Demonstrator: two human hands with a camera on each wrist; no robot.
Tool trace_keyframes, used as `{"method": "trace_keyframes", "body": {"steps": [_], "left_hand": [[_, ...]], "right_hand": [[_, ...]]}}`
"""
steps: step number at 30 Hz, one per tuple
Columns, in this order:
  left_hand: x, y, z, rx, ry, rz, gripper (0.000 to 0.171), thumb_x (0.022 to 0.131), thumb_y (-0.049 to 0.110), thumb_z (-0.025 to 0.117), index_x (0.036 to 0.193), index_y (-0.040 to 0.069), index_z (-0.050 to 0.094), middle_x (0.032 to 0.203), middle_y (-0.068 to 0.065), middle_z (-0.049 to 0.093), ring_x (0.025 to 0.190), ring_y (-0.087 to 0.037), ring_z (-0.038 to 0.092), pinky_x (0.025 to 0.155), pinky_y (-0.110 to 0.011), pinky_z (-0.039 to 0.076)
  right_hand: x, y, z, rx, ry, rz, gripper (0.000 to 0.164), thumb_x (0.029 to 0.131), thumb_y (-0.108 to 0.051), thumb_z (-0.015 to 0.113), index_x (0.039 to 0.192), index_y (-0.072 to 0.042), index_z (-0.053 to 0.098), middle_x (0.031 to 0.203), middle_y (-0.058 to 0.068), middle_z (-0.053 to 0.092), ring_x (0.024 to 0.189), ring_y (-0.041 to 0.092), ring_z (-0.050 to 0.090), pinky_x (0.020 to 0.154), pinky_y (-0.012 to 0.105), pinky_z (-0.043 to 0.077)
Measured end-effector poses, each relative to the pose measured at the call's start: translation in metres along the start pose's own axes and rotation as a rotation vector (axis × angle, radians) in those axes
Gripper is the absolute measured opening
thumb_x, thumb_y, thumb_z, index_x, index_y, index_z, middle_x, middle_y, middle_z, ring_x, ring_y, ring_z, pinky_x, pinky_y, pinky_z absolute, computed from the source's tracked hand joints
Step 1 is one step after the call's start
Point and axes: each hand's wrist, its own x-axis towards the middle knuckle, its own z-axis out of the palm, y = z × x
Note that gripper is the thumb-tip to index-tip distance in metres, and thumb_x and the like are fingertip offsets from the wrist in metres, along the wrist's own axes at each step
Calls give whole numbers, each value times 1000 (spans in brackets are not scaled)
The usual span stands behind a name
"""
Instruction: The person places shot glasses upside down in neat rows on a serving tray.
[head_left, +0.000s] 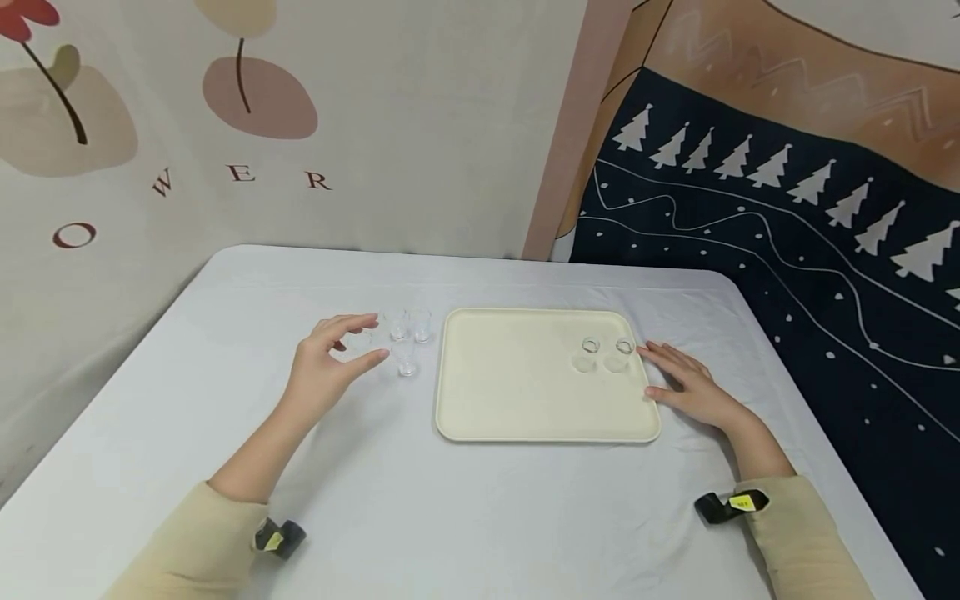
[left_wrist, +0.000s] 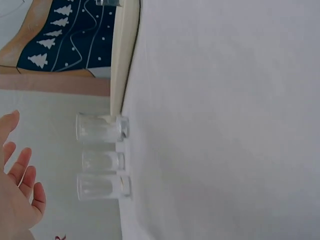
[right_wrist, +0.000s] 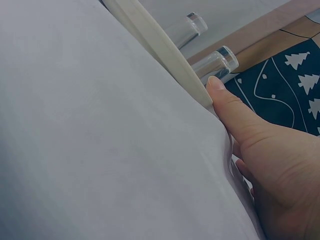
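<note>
Sleeves (head_left: 191,546), left hand (head_left: 322,358) beside glasses (head_left: 398,329); right hand (head_left: 693,392) touching tray (head_left: 510,387)

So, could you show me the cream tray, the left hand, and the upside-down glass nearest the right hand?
Cream tray (head_left: 510,383): head view, on its bare flat surface.
Left hand (head_left: 319,362): head view, on the middle of the hand.
Upside-down clear glass (right_wrist: 216,65): right wrist view, on its side wall.

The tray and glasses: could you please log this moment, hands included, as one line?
left hand: spread near upright glasses | right hand: touching tray edge | on tray: two inverted glasses
</note>
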Motion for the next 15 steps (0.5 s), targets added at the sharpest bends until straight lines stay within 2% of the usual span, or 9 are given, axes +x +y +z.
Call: {"method": "trace_keyframes", "body": {"steps": [7, 15], "left_hand": [[1, -19, -10, 42, -19, -26, 51, 77, 9, 81, 124, 8, 63, 120, -4, 63, 107, -16, 49, 81, -26, 36], [-1, -33, -14, 59, -74, -107, 56, 79, 15, 80, 130, 7, 58, 123, -11, 60, 112, -25, 48, 84, -37, 37]], "right_hand": [[0, 2, 1, 1, -2, 6, 69, 91, -33, 65, 148, -10, 35, 154, 24, 19, 140, 45, 7, 106, 64, -2], [0, 4, 2, 11, 2, -2, 68, 91, -33, 65, 148, -11, 34, 154, 23, 19, 140, 44, 7, 106, 64, -2]]}}
